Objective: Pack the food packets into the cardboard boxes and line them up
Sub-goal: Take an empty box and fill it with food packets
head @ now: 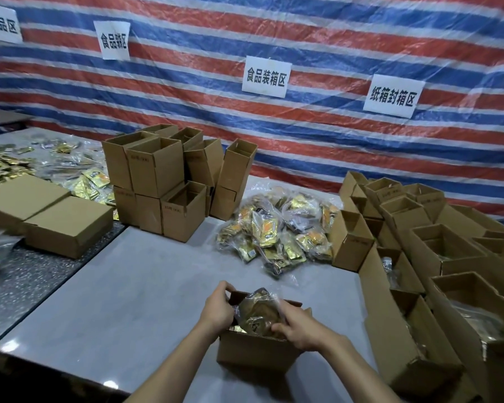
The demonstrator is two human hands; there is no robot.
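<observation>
Your left hand (217,308) curls its fingers (226,287) over the far left rim of an open cardboard box (253,354) at the near edge of the grey surface (128,286). Your right hand (296,327) grips a clear bag of food packets (259,311) that sits half inside the box. On the striped tarpaulin (332,39) behind, paper signs read "食品装箱区" (266,77) and "纸箱封箱区" (392,97); the print on the box sides is too small to read. A heap of bagged packets (280,228) lies mid-surface, between a stack of empty boxes (163,181) at the far left and rows of open boxes (419,257) along the right edge
</observation>
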